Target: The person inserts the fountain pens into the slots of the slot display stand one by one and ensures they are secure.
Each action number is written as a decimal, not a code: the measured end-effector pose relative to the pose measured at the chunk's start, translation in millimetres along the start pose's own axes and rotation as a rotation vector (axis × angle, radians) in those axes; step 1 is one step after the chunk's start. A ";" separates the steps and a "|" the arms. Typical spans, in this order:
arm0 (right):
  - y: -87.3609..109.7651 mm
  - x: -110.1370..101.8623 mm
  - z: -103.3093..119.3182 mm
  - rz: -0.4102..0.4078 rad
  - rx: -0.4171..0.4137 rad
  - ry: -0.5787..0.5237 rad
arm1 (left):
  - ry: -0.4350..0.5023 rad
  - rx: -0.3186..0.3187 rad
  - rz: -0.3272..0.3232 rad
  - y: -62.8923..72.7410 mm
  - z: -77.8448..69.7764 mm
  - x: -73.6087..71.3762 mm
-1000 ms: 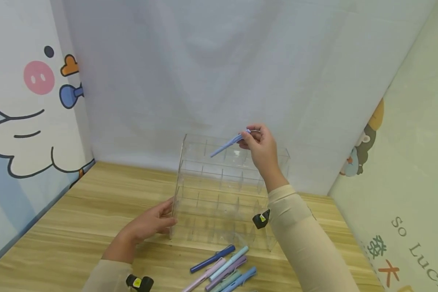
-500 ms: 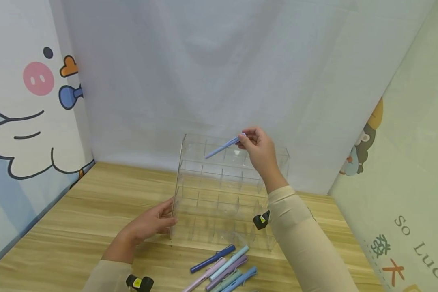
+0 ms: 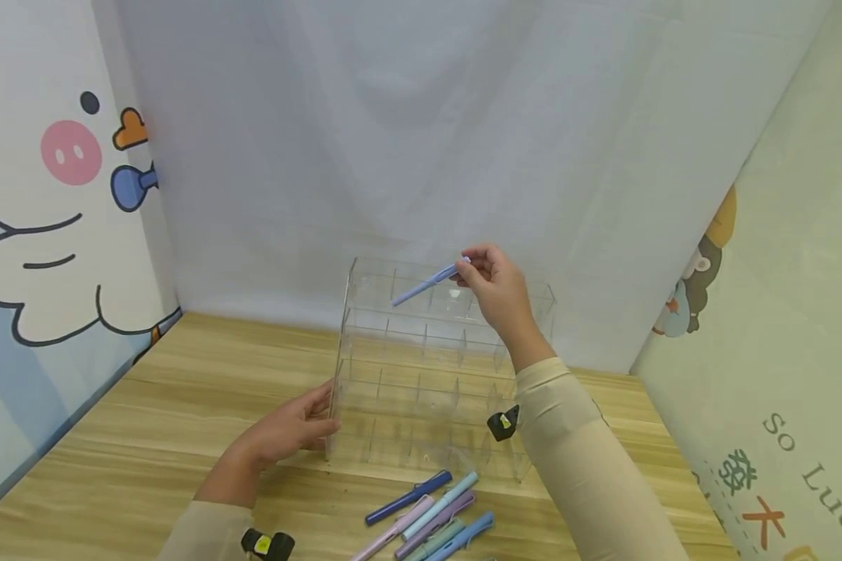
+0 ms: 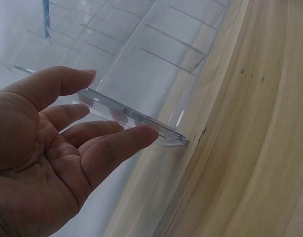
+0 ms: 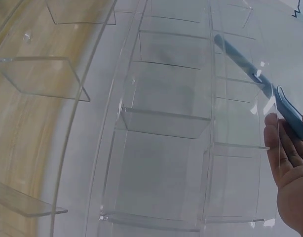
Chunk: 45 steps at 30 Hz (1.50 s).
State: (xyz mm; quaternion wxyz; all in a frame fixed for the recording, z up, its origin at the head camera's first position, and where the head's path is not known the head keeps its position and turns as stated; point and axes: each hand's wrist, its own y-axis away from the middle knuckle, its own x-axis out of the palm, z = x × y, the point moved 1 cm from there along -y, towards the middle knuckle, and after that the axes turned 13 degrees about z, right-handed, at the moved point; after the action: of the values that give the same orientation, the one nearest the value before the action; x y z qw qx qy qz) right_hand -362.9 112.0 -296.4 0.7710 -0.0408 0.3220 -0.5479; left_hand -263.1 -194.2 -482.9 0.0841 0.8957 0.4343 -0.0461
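A clear acrylic display rack (image 3: 435,382) with rows of small compartments stands on the wooden table. My left hand (image 3: 288,427) holds the rack's left side panel low down, and the left wrist view shows thumb and fingertips at its edge (image 4: 136,113). Up at the top tier, my right hand (image 3: 498,292) pinches a light blue pen (image 3: 424,287) by one end. The pen slants down to the left, its free end over an upper compartment. Through the clear panels in the right wrist view, the pen (image 5: 240,59) shows its clip near the fingers.
Several pens lie loosely together before the rack: a dark blue pen (image 3: 408,499), a pink pen (image 3: 396,530), a pale aqua pen (image 3: 440,506), plus purple, green and blue ones. A white curtain (image 3: 407,140) hangs behind, and printed panels flank the table (image 3: 252,351).
My right hand has moved slightly left and down with the light blue pen, mostly in the first half second. My left hand stays on the rack's side; the loose pens have not moved.
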 end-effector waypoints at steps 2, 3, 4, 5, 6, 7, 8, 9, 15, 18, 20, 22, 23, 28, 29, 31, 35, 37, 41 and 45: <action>0.5 -0.9 -0.4 0.008 0.014 0.020 | 0.007 0.001 0.004 0.1 0.2 0.4; 1.6 -1.6 -0.6 0.006 0.018 0.027 | 0.010 -0.001 0.004 0.4 0.2 0.8; 3.4 -2.4 -1.2 0.001 0.020 0.036 | 0.013 -0.002 0.006 0.8 0.1 1.0; 6.1 -3.5 -1.3 -0.013 0.012 0.044 | 0.016 -0.004 0.008 1.3 0.0 1.3; 10.2 -4.6 -0.2 -0.032 -0.002 0.053 | 0.017 -0.007 0.010 1.8 0.1 1.3; 15.0 -5.8 1.1 -0.055 -0.030 0.052 | 0.014 -0.010 0.011 2.2 0.0 1.3; 21.1 -7.3 3.2 -0.082 -0.063 0.048 | 0.012 -0.011 0.012 2.4 0.0 1.2; 27.9 -9.0 5.0 -0.104 -0.102 0.037 | 0.006 -0.011 0.016 2.5 0.0 1.1; 76.9 -12.2 14.2 -0.110 -0.307 0.009 | -0.002 -0.015 0.014 4.2 0.2 -2.3; 100.9 -10.7 14.8 -0.081 -0.349 0.022 | -0.005 -0.028 0.001 7.2 0.0 -3.8; 114.8 -10.5 14.3 -0.072 -0.369 0.024 | -0.006 -0.037 -0.008 9.3 0.3 -4.4; 126.8 -11.2 13.4 -0.074 -0.384 0.020 | -0.005 -0.040 -0.012 10.9 0.7 -4.8; 132.5 -11.7 13.0 -0.075 -0.390 0.019 | -0.009 -0.038 -0.010 11.5 1.2 -5.2; 156.9 -16.6 7.9 -0.074 -0.441 0.009 | -0.004 -0.029 0.002 10.8 4.4 -7.7; 161.2 -17.6 6.4 -0.071 -0.446 0.008 | -0.003 -0.029 0.003 10.6 4.8 -8.0; 169.0 -19.3 2.9 -0.062 -0.442 0.008 | 0.004 -0.027 0.003 10.0 5.6 -8.5; 182.4 -21.6 -2.4 -0.038 -0.381 0.043 | -0.011 -0.024 0.006 10.4 5.7 -8.1; 187.5 -21.6 -3.8 -0.022 -0.343 0.075 | -0.017 -0.029 0.004 11.0 5.2 -8.7; 195.2 -21.5 -2.7 0.020 -0.259 0.176 | -0.023 -0.029 0.007 11.0 4.1 -10.0; 198.8 -21.3 -0.9 0.091 -0.193 0.268 | -0.012 -0.035 0.003 12.2 4.1 -10.2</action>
State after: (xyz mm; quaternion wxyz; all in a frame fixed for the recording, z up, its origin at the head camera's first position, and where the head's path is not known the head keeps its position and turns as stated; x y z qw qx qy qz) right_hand -204.8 209.6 -370.1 0.7375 -0.0264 0.4747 -0.4796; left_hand -259.8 -210.3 -483.9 0.1022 0.8944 0.4333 -0.0438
